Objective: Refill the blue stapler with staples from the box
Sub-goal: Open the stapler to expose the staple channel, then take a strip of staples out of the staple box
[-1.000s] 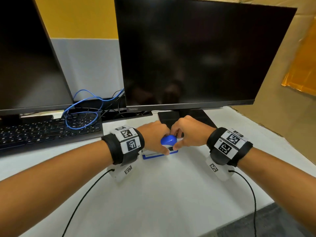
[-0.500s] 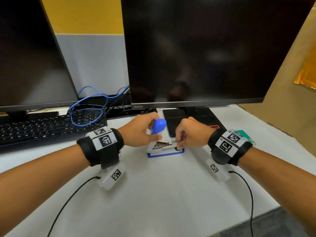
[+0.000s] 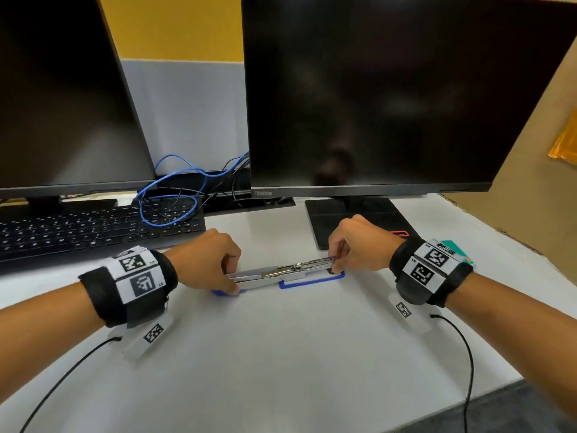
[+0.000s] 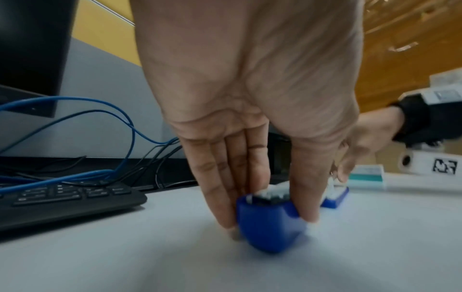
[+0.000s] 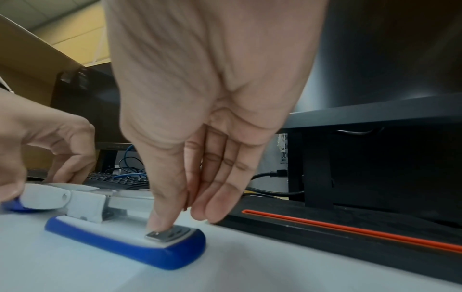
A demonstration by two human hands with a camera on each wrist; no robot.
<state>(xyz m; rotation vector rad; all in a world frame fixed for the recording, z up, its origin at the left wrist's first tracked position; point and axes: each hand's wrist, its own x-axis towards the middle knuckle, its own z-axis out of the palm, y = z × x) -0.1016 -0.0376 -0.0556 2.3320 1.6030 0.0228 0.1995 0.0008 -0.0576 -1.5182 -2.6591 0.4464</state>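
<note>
The blue stapler lies folded out flat on the white table. Its blue top cover is swung over to the left and rests upside down on the table. My left hand grips that cover between thumb and fingers. The metal staple channel stretches right above the blue base. My right hand pinches the channel's front end, with the thumb down by the anvil plate. A teal and white box lies behind my right wrist, mostly hidden in the head view.
A black keyboard with a looped blue cable lies at the back left. The monitor's black foot with a red slot sits just behind my right hand. A cardboard wall closes the right side.
My left hand has swung the blue cover from upright over to the left and down onto the table. My right hand stays on the channel's front end.
</note>
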